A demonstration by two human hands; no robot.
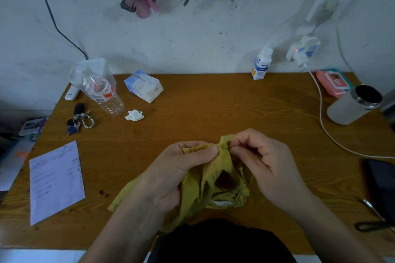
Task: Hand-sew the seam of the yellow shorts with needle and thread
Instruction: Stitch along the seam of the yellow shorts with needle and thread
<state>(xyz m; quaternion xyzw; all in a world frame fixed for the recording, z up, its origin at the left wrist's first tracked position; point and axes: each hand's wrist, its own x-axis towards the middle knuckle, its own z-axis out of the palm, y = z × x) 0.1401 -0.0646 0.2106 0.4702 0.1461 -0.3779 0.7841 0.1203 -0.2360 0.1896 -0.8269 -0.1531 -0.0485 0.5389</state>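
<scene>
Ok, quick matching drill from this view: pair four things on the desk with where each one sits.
Things:
1. keys
2. sheet of paper
3. grey cup
4. yellow shorts

Places:
A. far right, lying on its side
B. left, in front of the plastic bottle
C. near left, flat on the desk
D. centre, held in both hands

Pairs: 1-B, 2-C, 3-A, 4-D

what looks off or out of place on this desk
The clear plastic bottle lies tipped on its side at the back left of the wooden table, with a crumpled tissue loose beside it. Nothing looks spilled. The yellow shorts are only bunched in both hands for sewing.
</scene>
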